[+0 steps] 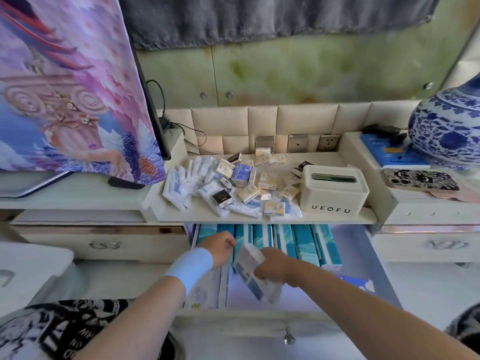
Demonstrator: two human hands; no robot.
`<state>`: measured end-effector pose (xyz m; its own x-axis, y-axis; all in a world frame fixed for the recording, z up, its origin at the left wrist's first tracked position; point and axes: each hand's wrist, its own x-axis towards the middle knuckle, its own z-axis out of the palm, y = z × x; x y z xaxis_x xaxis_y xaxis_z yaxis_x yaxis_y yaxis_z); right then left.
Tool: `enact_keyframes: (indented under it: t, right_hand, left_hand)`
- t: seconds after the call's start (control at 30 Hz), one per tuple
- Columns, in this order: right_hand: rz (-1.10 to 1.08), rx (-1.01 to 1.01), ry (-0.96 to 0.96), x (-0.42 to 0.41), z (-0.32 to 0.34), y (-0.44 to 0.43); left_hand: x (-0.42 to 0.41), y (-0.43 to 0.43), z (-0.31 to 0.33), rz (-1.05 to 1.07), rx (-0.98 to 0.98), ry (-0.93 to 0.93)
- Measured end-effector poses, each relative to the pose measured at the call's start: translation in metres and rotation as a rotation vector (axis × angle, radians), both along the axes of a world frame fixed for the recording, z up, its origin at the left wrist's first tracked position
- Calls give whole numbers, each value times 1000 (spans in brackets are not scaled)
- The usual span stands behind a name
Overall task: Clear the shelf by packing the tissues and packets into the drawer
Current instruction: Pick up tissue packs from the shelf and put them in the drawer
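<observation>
The drawer [306,300] stands pulled out under the shelf [319,162], with a row of teal tissue packs [304,242] set on edge along its back. White packs [205,289] lie in its front left corner. The right hand [272,266] is over the middle of the drawer, its fingers [270,252] wrapped round a white and blue tissue packet [248,271] held tilted above the drawer floor. The left hand [220,249], with a blue wristband [191,266], is at the back left of the row; its fingers curl down out of sight, so I cannot tell whether they pinch anything. On the shelf, white sachets [187,183] and small boxes [249,178] lie heaped from the left edge to the middle, just beside a cream tissue box [333,190] near the right edge.
</observation>
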<state>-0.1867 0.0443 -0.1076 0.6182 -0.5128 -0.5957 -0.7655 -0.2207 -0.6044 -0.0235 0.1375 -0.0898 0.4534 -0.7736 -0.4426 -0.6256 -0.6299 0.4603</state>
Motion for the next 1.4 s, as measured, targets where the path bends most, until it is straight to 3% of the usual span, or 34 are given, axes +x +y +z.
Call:
enact_keyframes:
  t: [0.17,0.37,0.43,0.57,0.6,0.73,0.87,1.03,1.13,1.23,1.4]
  right_hand:
    - [92,-164,36,2,-28,32]
    - [-30,-161,54,3,-50,51]
    - [-161,-38,10,9,-49,50]
    - [-74,220,-23,18,-44,46]
    - [-145,300,-19,19,-44,46]
    - [-261,378,107,21,-55,37]
    - [-257,568,30,24,-61,37]
    - [-90,405,69,24,-61,31]
    - [95,18,98,27,-49,12]
    - [39,-329,16,33,-24,-15]
    - [-145,-379,-176,52,23,-68]
  left_hand:
    - [-20,17,-19,-140,-33,-31]
    - [-29,16,-36,-312,155,-131]
    - [-30,14,-40,-333,190,-169]
    - [-22,10,-45,-349,174,-214]
    - [-19,10,-45,-358,166,-228]
    - [-14,14,-45,-409,133,-291]
    - [-17,17,-50,-485,178,-337]
    - [-21,7,-43,-549,321,-392]
    - [-22,-10,-32,-558,354,-395]
    - [-13,-35,-10,-456,209,-346]
    - [19,-75,31,-305,-64,-322]
